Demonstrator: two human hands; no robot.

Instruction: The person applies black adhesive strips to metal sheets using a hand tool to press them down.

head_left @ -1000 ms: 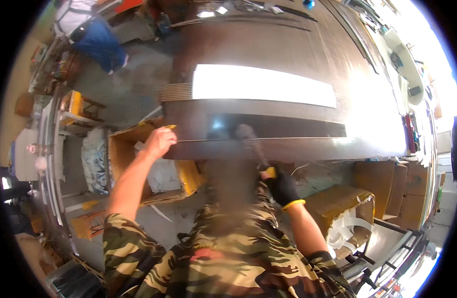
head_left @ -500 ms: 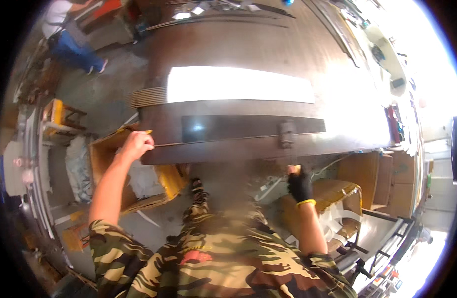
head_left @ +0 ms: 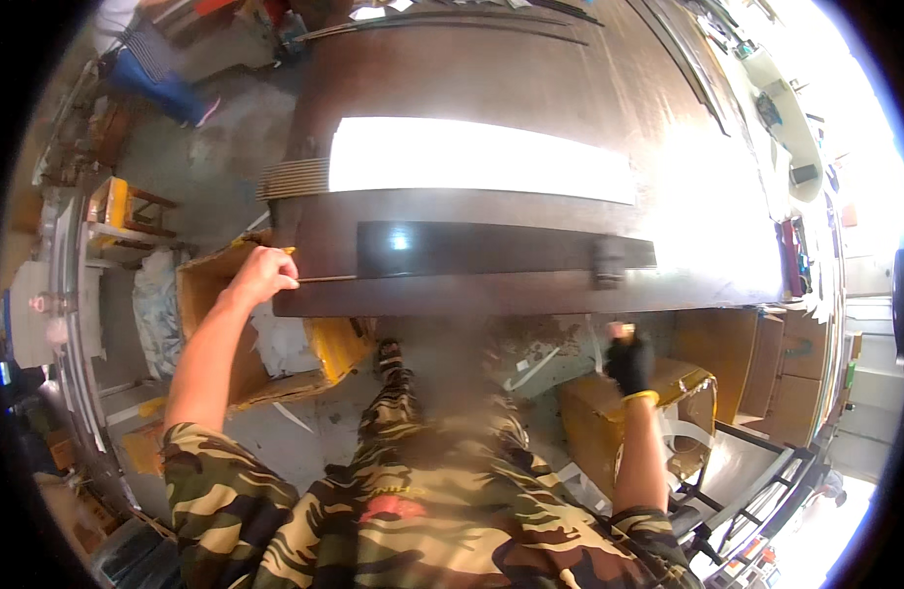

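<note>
At the table's left front corner, my left hand (head_left: 262, 274) is bare and closed, its fingertips pinching the end of a thin strip (head_left: 326, 279). From there the strip runs right along the near edge of a long dark flat panel (head_left: 471, 247) lying on the table. My right hand (head_left: 629, 361), in a black glove with bare fingertips, is curled just in front of the table edge; what it holds is blurred. Beyond it, a dark blocky piece (head_left: 607, 263) lies over the panel's right end, smeared by motion. How this piece joins the hand cannot be made out.
Behind the panel, a bright white sheet (head_left: 471, 159) covers a stack of ribbed strips (head_left: 295, 180) on the brown table (head_left: 452, 83). Open cardboard boxes (head_left: 339, 348) stand below on the left and right (head_left: 584, 417). A person (head_left: 157, 83) walks at the far left.
My right hand and the dark blocky piece have moved right together along the panel. My left hand stays at the table corner, shifting slightly. The person at far left has moved a little.
</note>
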